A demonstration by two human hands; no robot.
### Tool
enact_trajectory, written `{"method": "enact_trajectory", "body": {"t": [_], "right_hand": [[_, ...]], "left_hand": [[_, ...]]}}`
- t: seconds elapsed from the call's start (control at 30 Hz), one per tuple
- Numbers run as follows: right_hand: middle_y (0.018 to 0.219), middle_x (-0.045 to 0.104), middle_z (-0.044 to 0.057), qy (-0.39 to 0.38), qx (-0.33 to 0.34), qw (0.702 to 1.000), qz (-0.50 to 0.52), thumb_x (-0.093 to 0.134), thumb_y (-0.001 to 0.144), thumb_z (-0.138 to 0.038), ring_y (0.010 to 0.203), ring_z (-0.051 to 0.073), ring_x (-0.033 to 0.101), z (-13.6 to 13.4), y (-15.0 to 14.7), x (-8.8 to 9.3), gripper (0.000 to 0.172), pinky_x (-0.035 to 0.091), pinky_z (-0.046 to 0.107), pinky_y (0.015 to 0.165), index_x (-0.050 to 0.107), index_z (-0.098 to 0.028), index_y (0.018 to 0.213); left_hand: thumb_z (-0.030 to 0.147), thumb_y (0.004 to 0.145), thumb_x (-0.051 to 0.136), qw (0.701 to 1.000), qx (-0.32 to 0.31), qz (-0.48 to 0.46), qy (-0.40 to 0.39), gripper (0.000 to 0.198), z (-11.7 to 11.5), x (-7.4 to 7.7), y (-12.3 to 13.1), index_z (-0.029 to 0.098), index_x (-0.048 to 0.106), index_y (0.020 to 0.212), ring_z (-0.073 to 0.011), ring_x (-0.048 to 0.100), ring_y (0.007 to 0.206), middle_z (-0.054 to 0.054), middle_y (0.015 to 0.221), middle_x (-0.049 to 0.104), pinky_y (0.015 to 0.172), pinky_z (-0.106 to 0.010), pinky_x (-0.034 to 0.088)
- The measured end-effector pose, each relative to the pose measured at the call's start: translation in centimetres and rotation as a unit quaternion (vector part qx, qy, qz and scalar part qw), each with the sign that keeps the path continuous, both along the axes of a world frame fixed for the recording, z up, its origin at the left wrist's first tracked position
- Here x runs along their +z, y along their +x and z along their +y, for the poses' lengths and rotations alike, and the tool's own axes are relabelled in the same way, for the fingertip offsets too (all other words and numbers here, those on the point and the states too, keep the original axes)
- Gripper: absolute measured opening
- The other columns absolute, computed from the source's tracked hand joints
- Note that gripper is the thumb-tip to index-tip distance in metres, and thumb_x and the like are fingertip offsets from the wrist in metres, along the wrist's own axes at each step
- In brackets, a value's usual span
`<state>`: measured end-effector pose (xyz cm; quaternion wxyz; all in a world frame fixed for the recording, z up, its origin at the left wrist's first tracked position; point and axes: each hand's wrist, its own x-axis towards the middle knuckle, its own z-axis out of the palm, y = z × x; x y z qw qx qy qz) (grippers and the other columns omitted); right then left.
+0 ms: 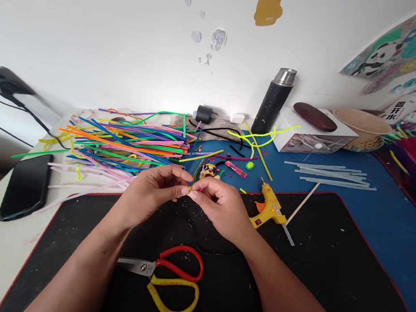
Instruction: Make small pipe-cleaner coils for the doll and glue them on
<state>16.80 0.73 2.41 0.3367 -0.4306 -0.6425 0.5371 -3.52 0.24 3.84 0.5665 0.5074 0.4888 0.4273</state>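
Over the black mat, my left hand (157, 188) and my right hand (222, 203) meet fingertip to fingertip. Both pinch a small yellow piece (189, 191), apparently pipe cleaner; most of it is hidden by the fingers. Just behind them sits a small colourful figure (210, 167) with a yellow face, partly covered by my right hand. A pink-labelled tube (236, 169) and a green-yellow coil (250, 165) lie beyond my right hand. Scissors (168, 276) with one red and one yellow handle lie nearer to me, below the hands.
A pile of pipe cleaners (129, 142) spreads at the left, beside a black phone (25, 186). At the right lie a yellow glue gun (271, 207) and several glue sticks (333, 175). A black flask (274, 101), a white box (311, 136) and a bowl (363, 128) stand behind.
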Motion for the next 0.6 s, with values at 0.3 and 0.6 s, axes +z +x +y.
{"method": "enact_trajectory", "body": {"t": [0.3, 0.6], "right_hand": [[0.071, 0.057, -0.003, -0.014, 0.020, 1.000, -0.001, 0.069, 0.096, -0.038, 0.062, 0.013, 0.047, -0.01, 0.02, 0.23, 0.019, 0.035, 0.026, 0.057, 0.071, -0.021, 0.088], [0.063, 0.051, -0.007, -0.077, 0.022, 0.996, 0.045, 0.068, 0.096, -0.039, 0.051, 0.011, 0.045, -0.03, 0.10, 0.10, 0.018, 0.035, 0.025, 0.050, 0.069, -0.021, 0.094]], "left_hand": [[0.037, 0.071, 0.095, 1.000, -0.013, 0.021, -0.010, 0.024, 0.12, 0.42, -0.27, 0.019, 0.083, 0.081, -0.0141, 0.057, 0.063, -0.003, 0.072, 0.071, 0.058, -0.025, 0.048], [0.040, 0.073, 0.093, 0.998, -0.049, 0.032, -0.025, 0.027, 0.17, 0.51, -0.54, 0.017, 0.080, 0.079, -0.0138, 0.055, 0.065, -0.002, 0.071, 0.067, 0.059, -0.024, 0.045]]}}
